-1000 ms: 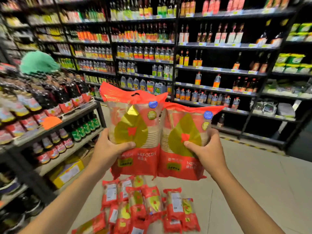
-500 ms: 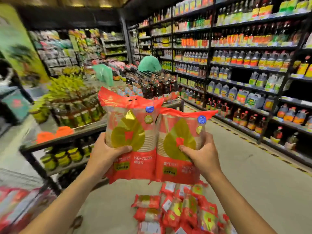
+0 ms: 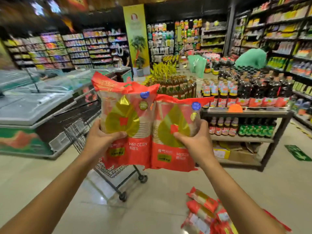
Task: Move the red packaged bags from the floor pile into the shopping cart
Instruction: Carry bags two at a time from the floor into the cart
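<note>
I hold two red packaged bags upright side by side at chest height. My left hand (image 3: 101,139) grips the left red bag (image 3: 126,119) at its left edge. My right hand (image 3: 194,139) grips the right red bag (image 3: 173,132) at its right edge. Each bag has a gold leaf print and a clear window. Behind and below the bags stands the wire shopping cart (image 3: 81,125), partly hidden by them, its wheels (image 3: 142,179) on the floor. The floor pile of red bags (image 3: 206,213) lies at the lower right.
A chest freezer (image 3: 33,108) runs along the left behind the cart. A black display rack of dark bottles (image 3: 249,105) stands to the right, with boxes on its bottom shelf. Tall stocked shelves line the far right and back. A person stands far back by the shelves.
The view has swung left: the cart and freezer have come into sight behind the bags, and the floor pile has slid to the lower right. Both hands keep their grip.
</note>
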`<state>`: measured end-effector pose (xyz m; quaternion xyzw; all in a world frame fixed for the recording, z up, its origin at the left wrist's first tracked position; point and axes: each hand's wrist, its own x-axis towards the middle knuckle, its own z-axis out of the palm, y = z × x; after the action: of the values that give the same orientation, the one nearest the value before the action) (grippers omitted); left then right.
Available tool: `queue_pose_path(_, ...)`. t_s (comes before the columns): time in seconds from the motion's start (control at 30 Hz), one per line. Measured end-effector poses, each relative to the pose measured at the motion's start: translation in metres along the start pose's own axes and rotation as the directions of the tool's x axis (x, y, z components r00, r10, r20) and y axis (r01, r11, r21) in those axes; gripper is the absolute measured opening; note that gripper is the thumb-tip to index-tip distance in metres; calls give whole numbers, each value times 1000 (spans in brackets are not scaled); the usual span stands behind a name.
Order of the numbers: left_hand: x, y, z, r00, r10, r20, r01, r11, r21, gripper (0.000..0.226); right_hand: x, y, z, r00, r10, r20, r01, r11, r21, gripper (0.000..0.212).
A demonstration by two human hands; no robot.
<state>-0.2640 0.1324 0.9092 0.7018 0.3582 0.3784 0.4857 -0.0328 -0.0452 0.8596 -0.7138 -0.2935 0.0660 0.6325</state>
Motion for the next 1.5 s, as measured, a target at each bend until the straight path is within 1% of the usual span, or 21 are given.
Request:
queue_pose_path(0.13,-2,-12,-62,995,1,-97,-2,1000,-7,68,-8,-25,59,996,-57,66,58,998,-26,66)
queue_pose_path(0.2,-2,-21,-93,988,22,-152,-23,1000,-6,68,-15,-37,91,992,-68,108,68,998,4,64)
queue_pose_path(0.3,-4,-36,-144,974,30,-225,-34,999,-14,73,-32,-55,142,988,-55,146,50,998,38,70)
queue_pose_path(0.43,-3,-62,-213,959,21,-282,-21,1000,3,73,-59,-76,207,980,-52,191,44,998,44,65)
queue_pose_path(0.53,-1,-79,-256,944,17,-329,-16,1000,6,73,-75,-88,252,974,-63,217,55,998,42,71)
queue_pose_path(0.67,10,-100,-303,933,-25,-360,33,999,16,83,-84,-100,302,966,-59,250,52,998,35,79)
queue_pose_path(0.73,19,-106,-319,927,-43,-372,49,999,5,88,-82,-103,324,964,-56,261,53,998,20,81)
queue_pose_path(0.8,31,-114,-331,926,-42,-376,46,999,0,87,-75,-102,345,961,-52,272,51,999,10,79)
queue_pose_path(0.87,46,-124,-339,927,-40,-373,45,999,5,86,-66,-100,367,958,-48,284,50,999,2,87)
queue_pose_path(0.93,63,-135,-349,922,-46,-384,55,998,13,93,-54,-94,394,956,-42,289,41,999,10,95)
queue_pose_path(1.07,103,-160,-373,903,-68,-424,93,995,38,98,-31,-80,457,939,-26,343,2,997,71,91)
queue_pose_path(1.17,143,-176,-393,888,-83,-451,126,990,66,101,-7,-71,509,919,-15,393,-26,995,101,81)
queue_pose_path(1.23,169,-185,-405,878,-104,-468,160,984,82,96,9,-67,541,911,-7,412,-42,993,109,78)
queue_pose_path(1.33,207,-206,-420,866,-123,-484,187,979,86,89,34,-59,581,897,-5,442,-49,993,112,78)
queue_pose_path(1.5,257,-242,-436,864,-172,-473,233,970,73,92,61,-38,635,884,62,463,-96,994,51,84)
